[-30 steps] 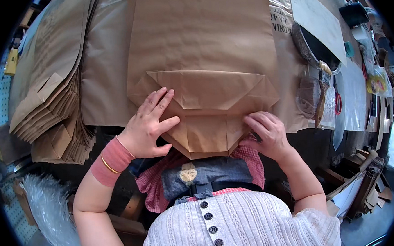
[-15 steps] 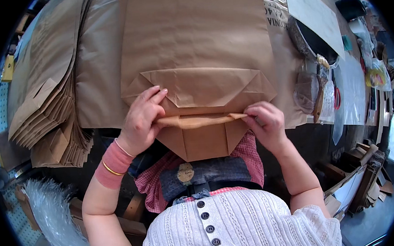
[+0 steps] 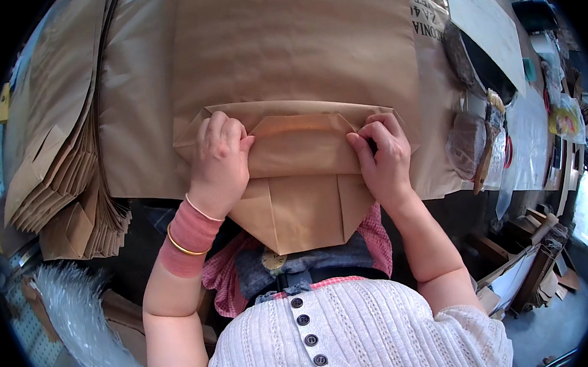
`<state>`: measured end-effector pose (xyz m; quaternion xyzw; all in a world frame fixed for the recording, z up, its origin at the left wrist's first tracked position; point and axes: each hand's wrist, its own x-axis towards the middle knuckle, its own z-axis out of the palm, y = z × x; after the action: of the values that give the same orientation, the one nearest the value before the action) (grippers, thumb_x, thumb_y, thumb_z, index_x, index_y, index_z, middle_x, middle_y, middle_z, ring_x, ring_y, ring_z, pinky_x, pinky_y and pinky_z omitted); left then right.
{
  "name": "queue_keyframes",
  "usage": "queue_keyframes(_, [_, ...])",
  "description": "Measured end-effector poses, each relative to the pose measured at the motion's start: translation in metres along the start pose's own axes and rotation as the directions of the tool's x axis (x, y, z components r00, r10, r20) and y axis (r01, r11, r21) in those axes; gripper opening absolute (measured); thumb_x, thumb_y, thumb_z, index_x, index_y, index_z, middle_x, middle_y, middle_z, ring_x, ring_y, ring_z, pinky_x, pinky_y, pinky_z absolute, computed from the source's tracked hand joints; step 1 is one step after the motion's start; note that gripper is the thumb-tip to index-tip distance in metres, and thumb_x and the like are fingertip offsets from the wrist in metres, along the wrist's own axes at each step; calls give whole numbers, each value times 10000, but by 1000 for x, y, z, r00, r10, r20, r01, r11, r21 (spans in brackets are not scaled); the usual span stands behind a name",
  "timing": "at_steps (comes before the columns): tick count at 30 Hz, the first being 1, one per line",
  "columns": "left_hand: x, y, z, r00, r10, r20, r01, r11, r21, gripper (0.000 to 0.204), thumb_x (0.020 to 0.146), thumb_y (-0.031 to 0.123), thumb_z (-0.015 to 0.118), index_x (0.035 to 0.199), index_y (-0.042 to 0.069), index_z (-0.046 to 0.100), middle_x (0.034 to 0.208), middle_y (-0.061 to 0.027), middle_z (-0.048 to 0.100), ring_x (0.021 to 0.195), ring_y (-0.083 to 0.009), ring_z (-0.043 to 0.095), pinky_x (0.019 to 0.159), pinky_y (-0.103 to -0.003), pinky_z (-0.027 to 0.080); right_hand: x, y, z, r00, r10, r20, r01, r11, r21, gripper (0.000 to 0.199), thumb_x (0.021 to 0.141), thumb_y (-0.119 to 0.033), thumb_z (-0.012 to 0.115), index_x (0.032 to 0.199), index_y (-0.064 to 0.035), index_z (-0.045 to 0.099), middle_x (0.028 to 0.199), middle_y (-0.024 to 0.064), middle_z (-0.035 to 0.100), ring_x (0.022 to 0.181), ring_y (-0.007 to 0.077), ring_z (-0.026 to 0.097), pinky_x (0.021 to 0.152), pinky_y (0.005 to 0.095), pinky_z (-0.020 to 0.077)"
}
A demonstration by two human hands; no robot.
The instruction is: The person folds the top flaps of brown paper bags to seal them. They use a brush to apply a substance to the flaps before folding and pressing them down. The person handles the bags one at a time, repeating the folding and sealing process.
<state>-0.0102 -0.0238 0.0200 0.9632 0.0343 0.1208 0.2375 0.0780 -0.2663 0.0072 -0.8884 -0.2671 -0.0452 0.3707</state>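
Observation:
A large brown paper bag (image 3: 292, 49) lies flat on the table, its folded end toward me. A flap (image 3: 302, 146) at that end is lifted and turned away from me, standing over the bag's far fold. My left hand (image 3: 222, 161) is closed on the flap's left side, thumb at its edge. On the opposite side my right hand (image 3: 383, 154) pinches the flap, fingers curled over the fold. Below the hands, a tapered bottom panel (image 3: 306, 213) with two creases hangs past the table edge toward my lap.
At left stands a fanned stack of folded paper bags (image 3: 65, 177). To the right lie a brush (image 3: 487, 148), a dark basin (image 3: 471, 58), a plastic-wrapped bundle (image 3: 465, 145) and red-handled scissors (image 3: 508, 151). Clear plastic strips (image 3: 87, 330) hang at lower left, and cardboard pieces (image 3: 534, 263) lean at lower right.
Both hands have moved away from me, carrying the near flap up and over toward the far fold. More of the bottom panel shows below them.

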Motion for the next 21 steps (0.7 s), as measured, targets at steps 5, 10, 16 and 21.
queue_keyframes(5, [17,8,12,993,-107,-47,115,968,224,327,860,305,686,759,46,513,730,-107,509,720,-331,536,672,-432,454,16,-14,5,987,150,54,-127,944,-306,286,799,-247,760,722,-49,568,864,96,602,699,301,602,603,405,478])
queue_keyframes(10, [38,18,5,963,-266,49,231,902,366,378,830,408,699,804,52,572,797,-98,597,788,-310,605,683,-419,487,29,-10,7,980,190,61,-148,896,-420,330,821,-394,704,790,-89,581,865,69,593,733,269,615,609,394,489])
queue_keyframes(16, [-1,37,-10,955,256,149,-281,942,181,662,747,264,628,1311,-42,463,1421,-205,421,1351,-329,379,1130,-446,277,1,-57,7,923,-311,227,361,905,-226,616,816,-246,637,1345,21,469,1371,172,506,1310,303,452,1094,435,325])
queue_keyframes(21, [-4,20,-10,945,51,323,-134,962,240,916,695,306,640,1464,-56,299,1563,-201,252,1456,-311,239,1204,-438,157,-6,-53,8,946,-71,317,158,953,-258,856,795,-362,682,1448,62,327,1513,209,347,1440,320,284,1192,432,183])
